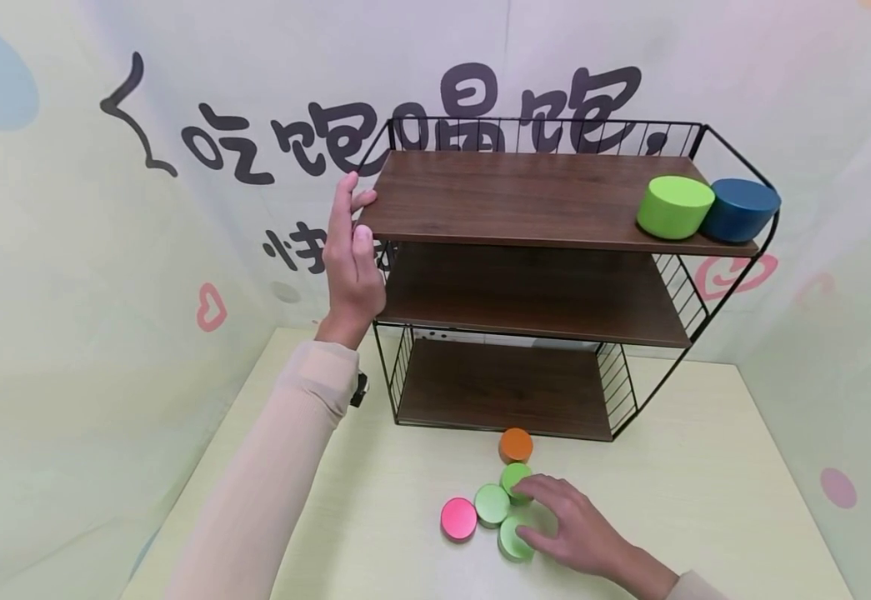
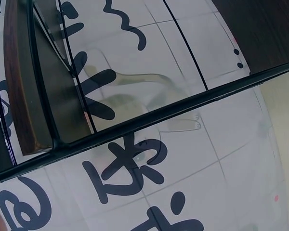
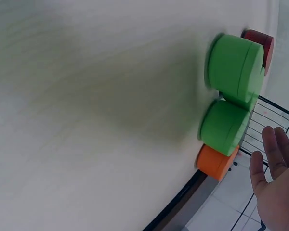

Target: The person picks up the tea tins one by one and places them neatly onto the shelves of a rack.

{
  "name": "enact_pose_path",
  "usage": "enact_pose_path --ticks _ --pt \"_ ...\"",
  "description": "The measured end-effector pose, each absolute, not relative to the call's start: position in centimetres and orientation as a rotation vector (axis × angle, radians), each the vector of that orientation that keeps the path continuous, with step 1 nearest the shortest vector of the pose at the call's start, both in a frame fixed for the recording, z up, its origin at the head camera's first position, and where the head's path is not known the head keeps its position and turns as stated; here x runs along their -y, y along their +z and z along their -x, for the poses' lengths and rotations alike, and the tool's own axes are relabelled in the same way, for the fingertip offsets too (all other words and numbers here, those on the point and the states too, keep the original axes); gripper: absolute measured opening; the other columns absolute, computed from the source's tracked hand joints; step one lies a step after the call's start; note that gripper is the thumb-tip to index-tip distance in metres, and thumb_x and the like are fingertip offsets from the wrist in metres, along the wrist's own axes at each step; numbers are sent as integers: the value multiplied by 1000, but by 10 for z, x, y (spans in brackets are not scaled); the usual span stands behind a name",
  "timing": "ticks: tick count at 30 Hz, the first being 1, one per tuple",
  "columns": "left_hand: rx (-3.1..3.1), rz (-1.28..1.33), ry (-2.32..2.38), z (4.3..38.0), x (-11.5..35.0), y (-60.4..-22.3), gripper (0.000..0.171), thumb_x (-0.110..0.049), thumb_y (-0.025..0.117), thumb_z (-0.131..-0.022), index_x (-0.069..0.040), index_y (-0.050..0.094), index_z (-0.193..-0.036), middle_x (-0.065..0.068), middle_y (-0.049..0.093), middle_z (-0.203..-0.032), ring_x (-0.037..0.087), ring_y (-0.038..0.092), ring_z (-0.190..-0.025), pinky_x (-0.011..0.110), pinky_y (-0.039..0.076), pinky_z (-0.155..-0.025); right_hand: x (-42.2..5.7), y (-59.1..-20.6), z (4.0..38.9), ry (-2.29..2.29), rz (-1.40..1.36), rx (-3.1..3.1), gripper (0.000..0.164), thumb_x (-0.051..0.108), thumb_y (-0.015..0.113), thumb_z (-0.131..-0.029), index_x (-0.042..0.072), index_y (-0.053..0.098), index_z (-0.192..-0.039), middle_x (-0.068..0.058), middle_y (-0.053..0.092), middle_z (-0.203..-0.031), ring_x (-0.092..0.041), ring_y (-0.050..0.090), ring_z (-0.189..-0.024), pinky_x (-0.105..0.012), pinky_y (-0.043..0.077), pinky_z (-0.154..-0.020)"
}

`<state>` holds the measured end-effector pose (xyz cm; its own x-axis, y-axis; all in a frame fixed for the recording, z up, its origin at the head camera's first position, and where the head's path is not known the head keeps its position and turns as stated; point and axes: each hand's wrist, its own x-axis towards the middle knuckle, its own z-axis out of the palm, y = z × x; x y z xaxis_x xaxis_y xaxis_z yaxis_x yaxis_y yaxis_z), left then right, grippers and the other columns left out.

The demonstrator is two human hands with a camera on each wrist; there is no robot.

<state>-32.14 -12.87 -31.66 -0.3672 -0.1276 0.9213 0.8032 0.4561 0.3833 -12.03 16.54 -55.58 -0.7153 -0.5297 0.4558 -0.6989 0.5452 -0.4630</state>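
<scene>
Grip (the right) (image 1: 581,533) hovers near three round green containers (image 1: 492,506).

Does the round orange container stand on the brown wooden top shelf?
No, the round orange container stands on the pale tabletop, before the lowest brown shelf.

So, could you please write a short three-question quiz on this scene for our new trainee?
1. How many cylinders can be seen on the table?
2. True or false: on the top shelf, the blue cylinder stands to the right of the green cylinder.
3. Which cylinder on the table is nearest the rack? (A) the pink one, (B) the orange one, (C) a pale green one.

Key: 1. Five. 2. True. 3. B.
</scene>
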Motion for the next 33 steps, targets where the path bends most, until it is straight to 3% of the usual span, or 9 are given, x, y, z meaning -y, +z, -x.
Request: enact_pose_path --ticks 19,33 --pt "1653 592 -1102 322 129 -317 58 -23 30 -94 3 45 -144 14 62 -129 18 56 -122 30 39 -74 -166 -582 110 874 -1064 2569 44 33 84 -76 14 70 -113 3 67 -116 -13 63 -105 -38 54 -87" --pt "1662 588 -1093 323 129 -317 58 -23 29 -94 3 45 -143 13 62 -130 18 56 -122 30 39 -77 -168 -590 109 739 -1098 2596 53 35 88 -67 14 70 -112 2 67 -115 -14 63 -104 -35 53 -86"
